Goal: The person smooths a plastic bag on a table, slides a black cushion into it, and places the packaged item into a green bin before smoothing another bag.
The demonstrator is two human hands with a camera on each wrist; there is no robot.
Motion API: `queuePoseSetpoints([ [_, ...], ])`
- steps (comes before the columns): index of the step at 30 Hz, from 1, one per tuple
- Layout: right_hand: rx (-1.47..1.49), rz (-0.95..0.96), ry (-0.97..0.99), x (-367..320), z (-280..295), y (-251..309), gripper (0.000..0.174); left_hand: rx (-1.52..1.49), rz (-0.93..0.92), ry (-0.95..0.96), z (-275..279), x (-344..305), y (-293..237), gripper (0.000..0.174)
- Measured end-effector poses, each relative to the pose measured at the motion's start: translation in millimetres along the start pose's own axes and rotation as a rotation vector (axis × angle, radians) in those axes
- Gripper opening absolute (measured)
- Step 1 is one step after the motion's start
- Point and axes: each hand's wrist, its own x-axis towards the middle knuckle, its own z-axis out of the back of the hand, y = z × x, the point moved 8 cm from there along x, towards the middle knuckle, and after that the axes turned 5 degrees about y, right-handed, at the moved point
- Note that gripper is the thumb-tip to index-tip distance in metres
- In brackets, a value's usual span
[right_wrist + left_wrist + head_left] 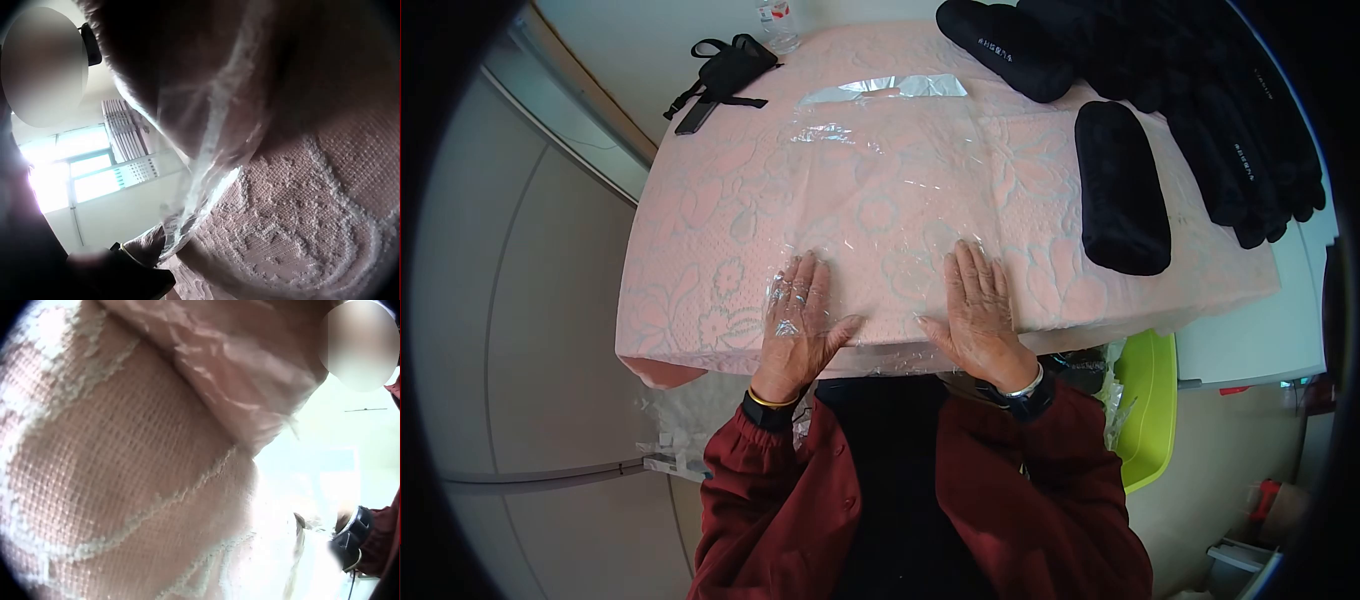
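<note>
A: Where is the clear film (840, 135)?
B: Spread over the pink cloth (700, 220). The left hand (800, 318) and right hand (980, 312) are pressed flat on it, fingers splayed, at the cloth's near edge.
A: Risk?
B: The film could be creased if dragged unevenly.

Person wears a dark red fabric jacket, loose and creased. Its left sleeve (765, 495) and right sleeve (1055, 490) both end in gathered elastic cuffs. The jacket is open at the front over a plain black inner garment (900, 470).

The wrist of the left grip (800, 320) has a thin gold metal bangle (772, 401) right beside a black wrist strap (762, 414). The bangle also shows in the right wrist view.

The wrist of the right grip (980, 315) has a thin silver bracelet (1032, 384) and a wide black band (1022, 402). The left wrist view shows this band against the red cuff.
</note>
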Motion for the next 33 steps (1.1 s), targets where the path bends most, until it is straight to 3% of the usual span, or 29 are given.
queuePoseSetpoints([
  [5, 0.044, 0.062, -0.030, -11.9, 8.2, 14.1, 0.085, 0.015, -0.002, 0.008, 0.9, 1.3, -2.6, 0.079],
  [8, 0.180, 0.146, 0.021, -21.5, 8.0, 40.0, 0.079, -0.413, 0.039, 0.062, 7.6, -0.1, -22.6, 0.073],
  [9, 0.248, 0.184, 0.050, -24.4, 8.3, 49.2, 0.077, -0.418, 0.035, 0.065, 12.7, 1.2, -35.2, 0.073],
  [12, 0.368, 0.290, 0.083, -28.5, 20.1, 69.4, 0.064, -1.197, 0.155, 0.194, 11.0, 5.3, -67.8, 0.056],
  [13, 0.429, 0.346, 0.097, -30.6, 24.1, 75.4, 0.058, -1.199, 0.152, 0.194, 5.6, 5.9, -65.3, 0.056],
  [16, 0.652, 0.458, 0.096, -42.3, 36.8, 78.0, 0.043, -1.473, 0.391, 0.060, -23.4, 2.4, -31.6, 0.042],
  [17, 0.762, 0.514, 0.094, -46.0, 43.6, 77.5, 0.036, -1.474, 0.386, 0.060, -23.2, 2.8, -29.0, 0.042],
  [18, 0.760, 0.513, 0.092, -44.8, 49.9, 72.8, 0.036, -1.432, 0.370, 0.032, -18.6, 3.8, -25.5, 0.032],
  [20, 0.711, 0.326, -0.344, -42.3, 86.2, 36.7, 0.026, -1.346, 0.344, -0.023, -6.7, 3.2, -17.8, 0.017],
  [21, 0.712, 0.325, -0.344, -44.1, 85.5, 30.6, 0.026, -1.346, 0.344, -0.022, -1.8, 2.2, -12.0, 0.017],
  [24, 0.620, 0.136, -0.494, -48.8, 83.9, -1.2, 0.027, -1.258, 0.093, -0.031, 28.7, 6.7, 3.8, 0.019],
  [25, 0.622, 0.137, -0.490, -47.2, 84.0, 0.7, 0.027, -1.258, 0.098, -0.033, 32.3, 4.3, 15.6, 0.019],
  [28, 0.445, 0.273, -0.397, -37.5, 82.1, 28.3, 0.034, -1.283, -0.180, 0.170, 41.5, 1.8, 19.2, 0.017],
  [29, 0.446, 0.275, -0.399, -36.0, 80.6, 30.6, 0.034, -1.281, -0.180, 0.169, 42.5, 3.0, 19.5, 0.017],
  [32, 0.447, 0.345, -0.266, -33.1, 62.3, 45.2, 0.038, -1.314, 0.195, -0.021, 42.6, 3.6, 46.5, 0.024],
  [33, 0.447, 0.346, -0.266, -32.7, 57.9, 47.4, 0.038, -1.313, 0.195, -0.021, 45.1, 2.4, 44.6, 0.024],
])
